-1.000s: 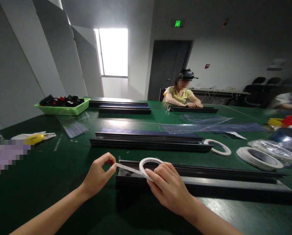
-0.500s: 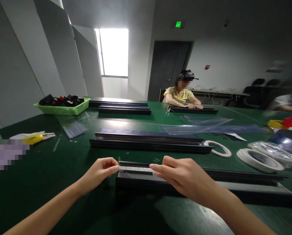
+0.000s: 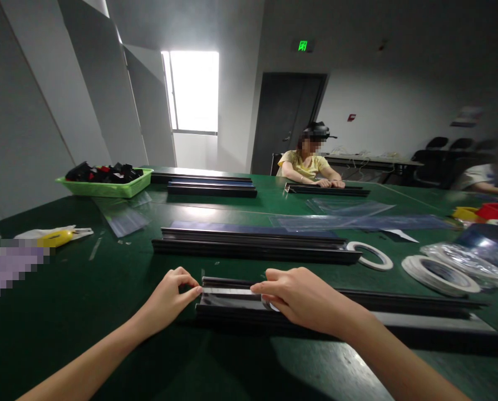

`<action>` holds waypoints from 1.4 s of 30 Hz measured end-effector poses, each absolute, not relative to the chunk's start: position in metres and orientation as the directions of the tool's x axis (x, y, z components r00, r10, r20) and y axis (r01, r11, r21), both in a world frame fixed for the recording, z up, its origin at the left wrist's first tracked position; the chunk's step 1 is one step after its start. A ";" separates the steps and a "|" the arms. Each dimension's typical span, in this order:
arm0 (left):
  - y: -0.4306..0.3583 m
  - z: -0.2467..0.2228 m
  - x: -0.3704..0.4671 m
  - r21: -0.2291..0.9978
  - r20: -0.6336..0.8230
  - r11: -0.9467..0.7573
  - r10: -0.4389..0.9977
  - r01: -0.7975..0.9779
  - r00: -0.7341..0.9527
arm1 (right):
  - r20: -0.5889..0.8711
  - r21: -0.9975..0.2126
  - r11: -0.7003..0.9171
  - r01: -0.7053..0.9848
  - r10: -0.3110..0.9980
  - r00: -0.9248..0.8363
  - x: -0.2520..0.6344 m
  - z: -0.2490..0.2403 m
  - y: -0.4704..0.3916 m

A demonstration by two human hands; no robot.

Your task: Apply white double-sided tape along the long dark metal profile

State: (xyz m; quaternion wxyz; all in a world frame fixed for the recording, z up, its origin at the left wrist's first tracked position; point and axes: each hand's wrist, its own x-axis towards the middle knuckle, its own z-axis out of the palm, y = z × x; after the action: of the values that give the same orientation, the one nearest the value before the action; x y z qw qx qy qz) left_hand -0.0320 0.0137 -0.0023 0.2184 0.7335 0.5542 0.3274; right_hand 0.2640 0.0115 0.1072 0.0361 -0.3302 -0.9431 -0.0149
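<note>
A long black channel-shaped profile (image 3: 424,328) lies across the near part of the green table. At its left end my left hand (image 3: 176,294) pinches the end of a pale strip (image 3: 227,291), thumb and forefinger together. The strip runs along the profile to my right hand (image 3: 301,294), whose forefinger points left and rests on it. Under the fingers of my right hand, the edge of a white roll (image 3: 269,303) shows in part; the palm hides the rest. The middle of the profile is hidden behind my right hand and wrist.
Behind lie another black profile (image 3: 252,245), a white tape ring (image 3: 369,255) and stacked tape rolls (image 3: 438,274). At left are yellow-handled pliers (image 3: 59,238) and a green basket (image 3: 123,190) of black parts. Across the table a person in yellow (image 3: 305,164) handles a profile.
My right hand has shifted slightly left along the strip, and a white roll edge now shows beneath it. My left hand stays at the profile's left end.
</note>
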 end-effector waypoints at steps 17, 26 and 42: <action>0.023 -0.008 -0.026 0.617 0.080 -0.104 0.994 0.780 0.069 | -0.096 0.208 0.760 0.616 0.643 -0.760 0.257 0.107 0.011; 0.026 -0.009 -0.025 0.660 0.046 -0.052 0.999 0.750 0.030 | -0.165 0.206 0.745 0.635 0.666 -0.728 0.249 0.103 0.011; 0.020 -0.009 -0.019 0.630 0.072 -0.034 0.997 0.776 -0.014 | -0.227 0.217 0.672 0.708 0.740 -0.633 0.242 0.099 0.014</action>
State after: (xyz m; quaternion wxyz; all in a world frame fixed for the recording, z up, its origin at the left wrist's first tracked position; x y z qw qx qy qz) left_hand -0.0189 0.0204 -0.0090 0.2112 0.6695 0.6620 0.2625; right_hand 0.2417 0.0143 0.0986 -0.1499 -0.4013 -0.9020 -0.0539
